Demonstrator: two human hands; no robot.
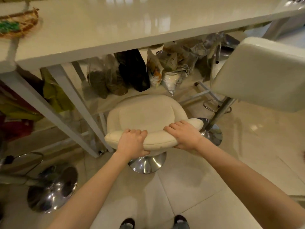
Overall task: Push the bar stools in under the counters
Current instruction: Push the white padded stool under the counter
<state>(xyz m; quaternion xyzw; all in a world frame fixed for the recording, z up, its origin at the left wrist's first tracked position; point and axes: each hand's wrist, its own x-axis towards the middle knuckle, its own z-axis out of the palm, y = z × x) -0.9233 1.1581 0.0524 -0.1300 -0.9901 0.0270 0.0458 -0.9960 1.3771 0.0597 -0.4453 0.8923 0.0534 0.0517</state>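
Observation:
A cream padded bar stool (145,113) on a chrome disc base (147,163) stands in front of the glossy white counter (115,25), its seat just short of the counter's edge. My left hand (132,142) grips the left part of its low curved backrest. My right hand (183,135) grips the right part. A second white stool (259,75) stands higher at the right on a chrome pole and base (212,134). At lower left, a third stool's chrome base (52,189) shows; its seat is hidden.
Several bags (132,71) lie on a low shelf under the counter, behind the stool. A white slanted counter leg (77,103) runs down at the left. A woven basket (18,23) sits on the counter's left end. Pale floor tiles (189,187) lie below me, my shoes near the bottom edge.

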